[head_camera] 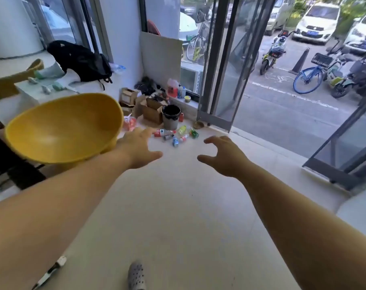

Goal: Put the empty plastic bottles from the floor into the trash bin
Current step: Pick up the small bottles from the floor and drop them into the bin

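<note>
Several empty plastic bottles (175,136) lie scattered on the pale floor, far ahead of me, among them a red-labelled one (162,132) and a green one (194,133). Just behind them stands a grey trash bin (170,120) lined with a black bag. Both my arms stretch forward at chest height. My left hand (139,146) is open with fingers spread, holding nothing. My right hand (224,155) is open too, fingers curled loosely. Both hands are well short of the bottles.
A large yellow bowl-shaped seat (64,128) stands close on my left. Cardboard boxes (151,108) and clutter sit left of the bin. An open glass door (221,65) leads to a street with parked bikes on the right. My grey shoe (136,276) shows below.
</note>
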